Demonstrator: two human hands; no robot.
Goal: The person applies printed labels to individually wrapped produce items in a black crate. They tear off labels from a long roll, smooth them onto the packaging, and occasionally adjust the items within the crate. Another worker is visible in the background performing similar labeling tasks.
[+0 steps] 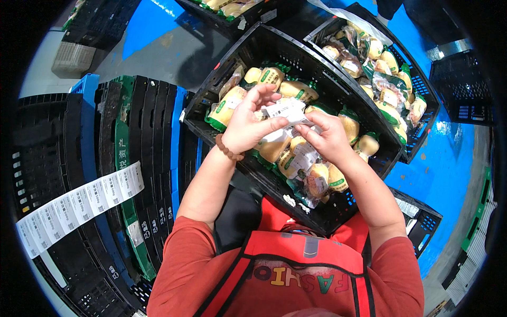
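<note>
Above an open black plastic crate (362,140), my left hand (253,119) holds a short piece of white printed labels (288,111) between thumb and fingers. My right hand (326,132) pinches the near right edge of the same labels. Below both hands, the crate holds several clear bags of pale-yellow produce (309,174) with green printed ends. White labels show on some bags, including one large label (307,156) between my forearms. The hands hide part of the bags beneath them.
A second black crate (420,85) of similar bags adjoins at the upper right, and another crate (233,23) sits at the top. To the left, folded crates (152,130) stand stacked, with a long strip of labels (83,208) across them. A smaller black crate (429,216) is at right.
</note>
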